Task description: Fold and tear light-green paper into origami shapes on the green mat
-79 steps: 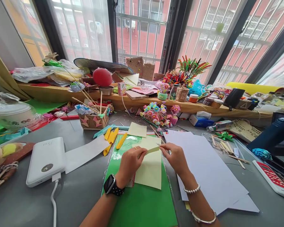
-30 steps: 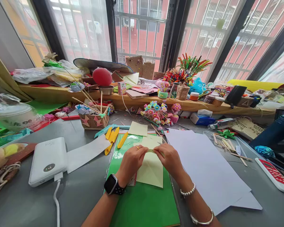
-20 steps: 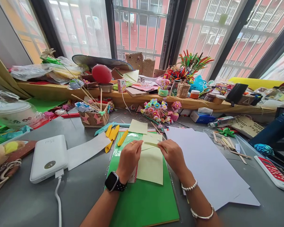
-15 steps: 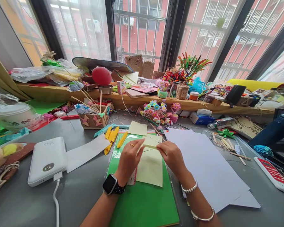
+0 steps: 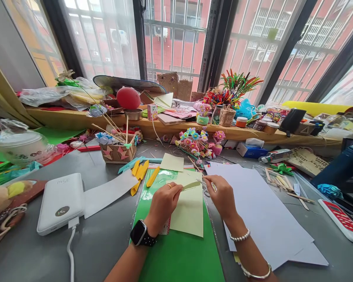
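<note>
My left hand (image 5: 163, 201) pinches a small folded piece of pale yellow paper (image 5: 191, 185) between thumb and fingertips. My right hand (image 5: 222, 196) is off to its right, thumb and index finger pressed together; whatever they hold, if anything, is too small to make out. Between the hands, partly hidden, are scissors (image 5: 206, 192) at the edge of the green board (image 5: 182, 258). Beneath the held paper lies a larger pale yellow sheet (image 5: 190, 217) on that board. Farther back rests a pale yellow square (image 5: 172, 162).
Folded yellow paper strips (image 5: 140, 172) lie left of the board, beside a white paper strip (image 5: 111, 193) and a white power bank (image 5: 60, 201) with its cable. White sheets (image 5: 264, 207) cover the right side. A decorated box of sticks (image 5: 117, 152) and paper flowers (image 5: 194, 141) stand behind.
My hands have moved apart. The right fingers have come off the folded paper and shifted right, while the left still holds it, now tilted. More of the scissors shows.
</note>
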`<state>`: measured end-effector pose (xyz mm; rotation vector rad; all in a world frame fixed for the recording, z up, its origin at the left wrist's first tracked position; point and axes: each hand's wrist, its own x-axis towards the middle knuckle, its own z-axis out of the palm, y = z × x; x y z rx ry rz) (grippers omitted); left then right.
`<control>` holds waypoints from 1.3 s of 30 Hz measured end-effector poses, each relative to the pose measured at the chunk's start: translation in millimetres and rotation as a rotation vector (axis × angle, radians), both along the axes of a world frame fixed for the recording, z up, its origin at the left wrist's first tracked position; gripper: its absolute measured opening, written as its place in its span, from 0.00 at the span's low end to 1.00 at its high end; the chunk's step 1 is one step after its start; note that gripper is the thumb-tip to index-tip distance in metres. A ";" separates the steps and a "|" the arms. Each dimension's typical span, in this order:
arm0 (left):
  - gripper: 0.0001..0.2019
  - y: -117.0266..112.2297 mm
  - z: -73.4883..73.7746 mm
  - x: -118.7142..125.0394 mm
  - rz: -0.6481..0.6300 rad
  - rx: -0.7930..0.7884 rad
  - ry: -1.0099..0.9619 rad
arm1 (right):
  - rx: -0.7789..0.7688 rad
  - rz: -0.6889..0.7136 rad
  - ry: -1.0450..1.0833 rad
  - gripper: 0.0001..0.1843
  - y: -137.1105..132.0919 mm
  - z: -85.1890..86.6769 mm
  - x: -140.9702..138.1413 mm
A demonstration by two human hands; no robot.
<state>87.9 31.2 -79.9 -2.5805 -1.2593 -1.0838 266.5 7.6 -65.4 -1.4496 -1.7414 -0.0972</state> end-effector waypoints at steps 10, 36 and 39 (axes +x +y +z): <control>0.11 3.0 -1.2 -2.2 0.052 0.004 -0.018 | -0.101 0.122 -0.082 0.06 0.0 -2.2 -9.8; 0.10 -0.5 -0.7 2.0 -0.047 -0.033 0.019 | -0.062 0.197 -0.057 0.06 0.8 -3.5 -12.8; 0.10 0.1 -0.6 1.4 -0.057 -0.043 -0.019 | -0.117 0.160 -0.077 0.06 -0.2 -4.3 -16.3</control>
